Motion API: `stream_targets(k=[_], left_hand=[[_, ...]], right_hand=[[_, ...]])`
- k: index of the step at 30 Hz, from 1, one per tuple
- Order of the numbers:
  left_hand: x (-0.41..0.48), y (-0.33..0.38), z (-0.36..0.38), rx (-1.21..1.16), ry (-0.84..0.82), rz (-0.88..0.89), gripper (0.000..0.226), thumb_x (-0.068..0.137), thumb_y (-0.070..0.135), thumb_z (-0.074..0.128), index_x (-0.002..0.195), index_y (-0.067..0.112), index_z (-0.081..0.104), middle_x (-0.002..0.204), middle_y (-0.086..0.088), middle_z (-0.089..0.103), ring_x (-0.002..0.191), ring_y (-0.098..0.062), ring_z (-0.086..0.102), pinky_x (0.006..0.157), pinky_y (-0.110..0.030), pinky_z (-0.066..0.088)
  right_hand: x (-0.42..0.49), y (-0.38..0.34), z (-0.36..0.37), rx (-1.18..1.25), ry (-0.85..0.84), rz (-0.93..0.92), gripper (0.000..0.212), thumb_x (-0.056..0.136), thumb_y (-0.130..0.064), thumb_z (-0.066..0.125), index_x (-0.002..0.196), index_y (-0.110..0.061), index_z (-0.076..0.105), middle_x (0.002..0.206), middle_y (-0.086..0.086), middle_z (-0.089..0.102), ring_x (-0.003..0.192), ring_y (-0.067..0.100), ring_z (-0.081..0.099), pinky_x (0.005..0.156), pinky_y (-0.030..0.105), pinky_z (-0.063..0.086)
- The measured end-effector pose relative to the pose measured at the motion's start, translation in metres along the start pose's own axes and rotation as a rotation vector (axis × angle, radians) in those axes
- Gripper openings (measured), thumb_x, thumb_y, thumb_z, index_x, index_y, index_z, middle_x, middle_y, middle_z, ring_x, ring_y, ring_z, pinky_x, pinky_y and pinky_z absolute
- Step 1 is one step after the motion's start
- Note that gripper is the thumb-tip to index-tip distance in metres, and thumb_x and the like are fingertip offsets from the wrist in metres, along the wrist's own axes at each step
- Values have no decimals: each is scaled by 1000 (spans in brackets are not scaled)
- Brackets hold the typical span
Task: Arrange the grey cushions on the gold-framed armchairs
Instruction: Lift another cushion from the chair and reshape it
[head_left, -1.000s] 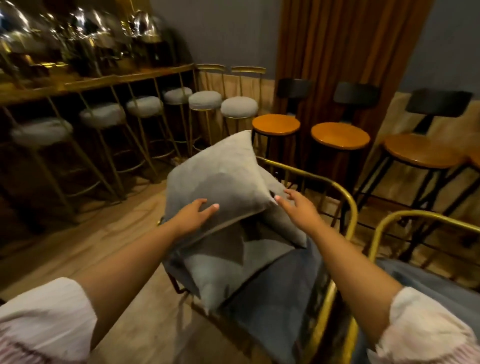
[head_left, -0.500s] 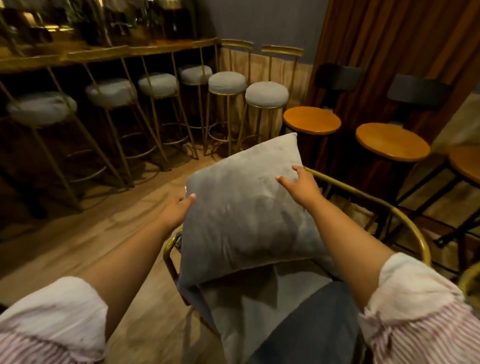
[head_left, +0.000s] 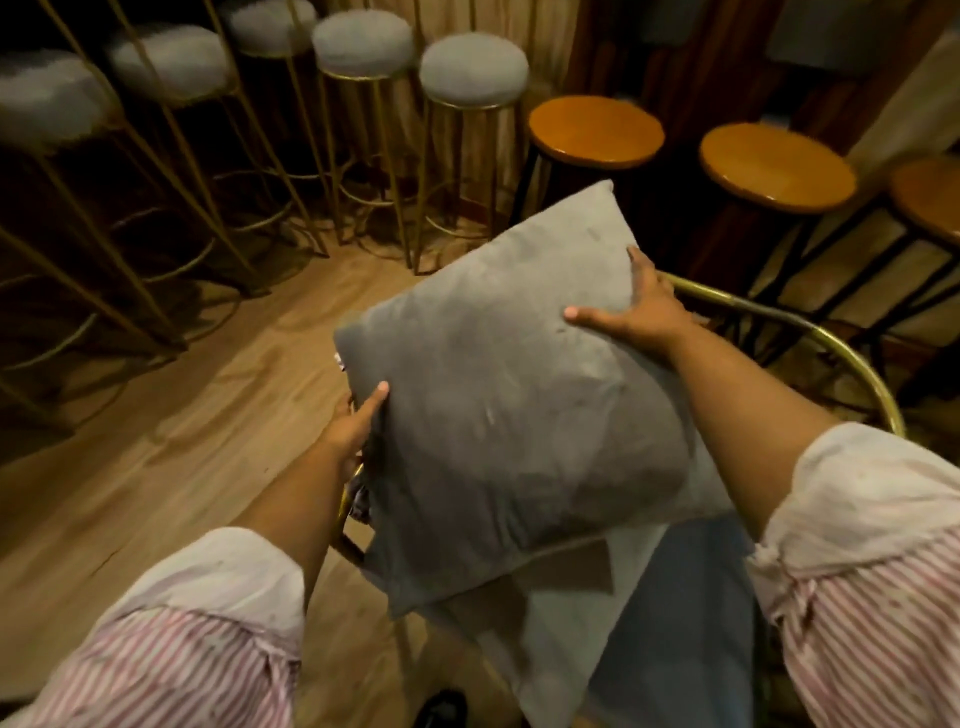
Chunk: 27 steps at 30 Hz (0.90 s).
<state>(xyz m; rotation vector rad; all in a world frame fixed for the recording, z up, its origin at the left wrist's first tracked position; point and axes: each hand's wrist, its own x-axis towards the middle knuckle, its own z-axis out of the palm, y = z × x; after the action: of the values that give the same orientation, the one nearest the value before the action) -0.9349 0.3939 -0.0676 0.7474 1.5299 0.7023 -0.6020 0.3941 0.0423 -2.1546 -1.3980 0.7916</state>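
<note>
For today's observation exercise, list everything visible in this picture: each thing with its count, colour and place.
top cushion: one, grey, held over the armchair
lower cushion: one, paler grey, on the seat beneath it
armchair: one, gold frame, blue-grey seat, lower right
padded bar stools: five, grey tops, gold legs, upper left
wooden stools: three, orange tops, dark legs, upper right
floor: light wood, left
sleeves: two, pink-striped white, bottom corners
left hand: grips cushion's left edge
right hand: grips its far right edge
</note>
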Motion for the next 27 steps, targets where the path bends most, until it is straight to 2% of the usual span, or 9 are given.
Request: stream_targets(k=[2,5,8,10,14,16,19,22,27], left_hand=[[12,-5,-2,-3,-16,-28,92,72,63,64,148,27,25,153,1,35,138,-30,35,107,-47,32],[25,-11,-2,0,-103,-98,100,68,70,60,148,19,28,148,1,40,137,-29,37,104,-42,34],[31,-16,-2,-57,-176,-69,110,55,78,63,146,23,34,143,6,45,134,-25,41,104,-39,36],[28,-18,-1,-98,-194,-55,115,46,80,65,144,27,36,141,6,48,133,-23,43,105,-41,37],[17,-18,0,-143,-88,3,82,77,60,60,145,23,33,147,-3,44,135,-30,40,107,-43,34],[5,-10,-5,-125,-66,83,86,74,59,64,145,24,31,149,-3,41,136,-30,39,109,-45,33],[-14,11,-18,-96,-55,200,99,65,61,70,147,24,28,151,-2,38,139,-28,36,114,-45,30],[-31,41,-26,-50,-41,258,96,69,56,72,147,22,28,151,-2,38,138,-27,36,114,-44,31],[-74,80,-15,-19,-85,391,95,66,49,76,144,14,34,146,-4,45,133,-24,44,99,-30,38]], right_hand=[[-1,6,4,61,37,-15,128,45,-76,74,147,-40,5,156,3,17,140,34,27,112,55,28],[-7,14,8,213,90,-41,129,41,-70,80,147,-37,15,154,-3,25,137,24,35,110,49,35],[-14,21,9,277,124,-16,120,52,-56,84,148,-33,15,152,-2,33,133,21,41,108,42,38],[-20,24,12,305,132,54,116,58,-52,83,148,-35,12,151,-2,34,132,24,42,105,42,39],[-40,19,11,348,144,69,121,48,-60,84,147,-39,18,148,-5,38,129,22,45,105,46,41],[-54,17,6,384,156,44,117,47,-58,85,145,-39,24,145,-7,42,125,18,48,103,45,43],[-85,16,4,457,219,-11,101,57,-45,86,142,-35,32,141,-6,46,117,14,50,99,39,45],[-115,18,4,519,311,-54,92,63,-40,84,140,-34,35,139,-4,48,114,13,50,95,36,44],[-165,28,-17,633,424,-73,96,60,-45,83,141,-32,35,136,-4,52,114,16,54,91,35,47]])
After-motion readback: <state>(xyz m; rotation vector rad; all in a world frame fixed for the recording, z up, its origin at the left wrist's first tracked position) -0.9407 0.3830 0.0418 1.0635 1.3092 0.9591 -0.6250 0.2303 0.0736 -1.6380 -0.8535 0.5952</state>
